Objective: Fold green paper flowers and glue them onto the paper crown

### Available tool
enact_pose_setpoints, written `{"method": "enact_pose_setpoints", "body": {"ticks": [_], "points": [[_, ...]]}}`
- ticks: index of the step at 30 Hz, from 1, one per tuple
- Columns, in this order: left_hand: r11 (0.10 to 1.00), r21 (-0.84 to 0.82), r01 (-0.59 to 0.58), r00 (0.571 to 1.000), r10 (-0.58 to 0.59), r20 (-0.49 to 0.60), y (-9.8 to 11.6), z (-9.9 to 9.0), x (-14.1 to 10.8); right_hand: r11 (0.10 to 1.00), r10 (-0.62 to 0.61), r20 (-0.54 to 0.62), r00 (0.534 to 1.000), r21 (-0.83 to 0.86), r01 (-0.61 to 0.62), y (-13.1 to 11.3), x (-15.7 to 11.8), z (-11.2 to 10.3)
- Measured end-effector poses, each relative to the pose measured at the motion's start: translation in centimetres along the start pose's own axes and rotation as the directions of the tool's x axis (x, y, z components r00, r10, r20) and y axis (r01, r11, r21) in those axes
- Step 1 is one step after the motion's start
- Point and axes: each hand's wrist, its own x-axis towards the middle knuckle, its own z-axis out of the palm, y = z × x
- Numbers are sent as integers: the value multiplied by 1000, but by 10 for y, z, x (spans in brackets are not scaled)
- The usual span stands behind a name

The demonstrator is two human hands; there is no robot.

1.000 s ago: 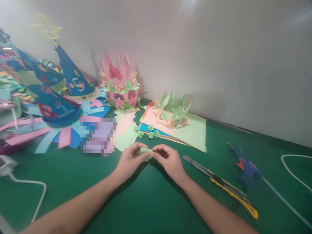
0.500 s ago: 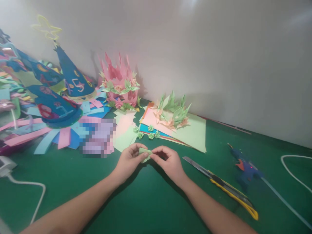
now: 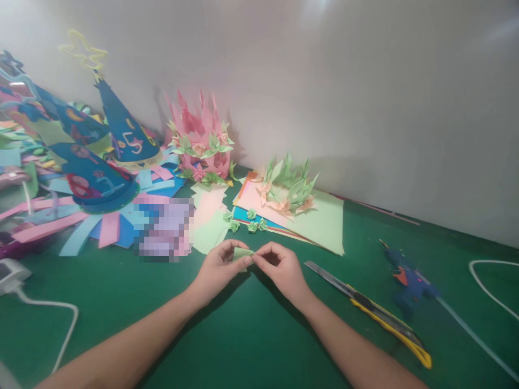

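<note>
Between my two hands is a small piece of light green paper, partly hidden by the fingers. My left hand pinches it between thumb and fingers from the left. My right hand pinches its right edge with thumb and fingertips. Just beyond the hands, several small green paper roses lie on the green table. A green paper crown with peach flowers stands farther back on stacked paper sheets.
On the right lie a yellow utility knife, its blade out, and a blue glue gun. Blue cone hats, a pink paper crown and paper strips crowd the left. A white cable runs along the left.
The fingers have shifted slightly on the green paper, whose top edge now shows flatter. The whole view has moved a little; nothing else has changed place.
</note>
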Motion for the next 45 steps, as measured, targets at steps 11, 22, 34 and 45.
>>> {"method": "enact_pose_setpoints", "body": {"ticks": [11,22,34,45], "points": [[999,53,-10,998,14,-61,-3,-1,0,997,64,75,995,48,-68,-4,0,-3],[988,-126,91,992,-100,-72,1,0,1,990,74,142,987,112,-90,0,2,-5],[1000,-21,-4,995,2,-96,-4,-6,3,973,51,135,990,218,-80,-2,2,-5],[1000,-16,1,1000,-1,-26,-7,-7,5,973,9,257,966,219,-67,-2,1,-6]]}}
